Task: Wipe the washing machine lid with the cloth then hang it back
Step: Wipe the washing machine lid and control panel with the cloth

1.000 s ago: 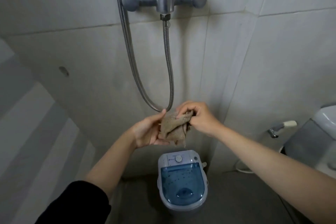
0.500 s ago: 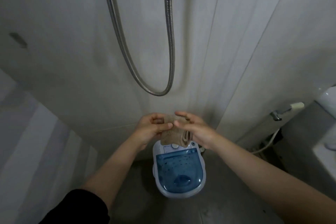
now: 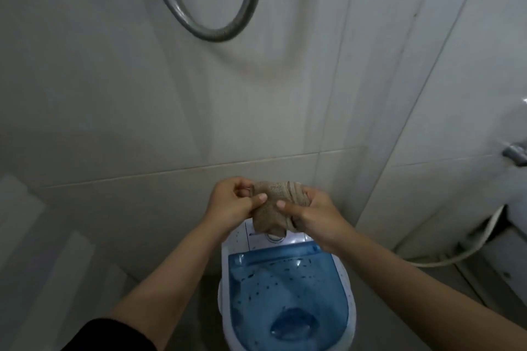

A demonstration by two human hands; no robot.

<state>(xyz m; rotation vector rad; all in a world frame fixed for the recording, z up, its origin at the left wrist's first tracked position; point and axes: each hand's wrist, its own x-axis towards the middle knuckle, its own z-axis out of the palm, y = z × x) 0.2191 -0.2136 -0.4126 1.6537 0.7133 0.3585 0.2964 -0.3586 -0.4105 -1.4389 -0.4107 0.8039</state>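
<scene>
Washing machine [image 3: 285, 293] base cut off

Both forearms reach forward, left hand [image 3: 233, 202] and right hand [image 3: 310, 215] close together, each grip pinched closed

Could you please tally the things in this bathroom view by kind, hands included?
Hands: 2 (left hand, right hand)
Cloths: 1 (brown cloth)
Washing machines: 1 (washing machine, blue lid)
Shower hoses: 1 (shower hose)
Total: 5
</scene>
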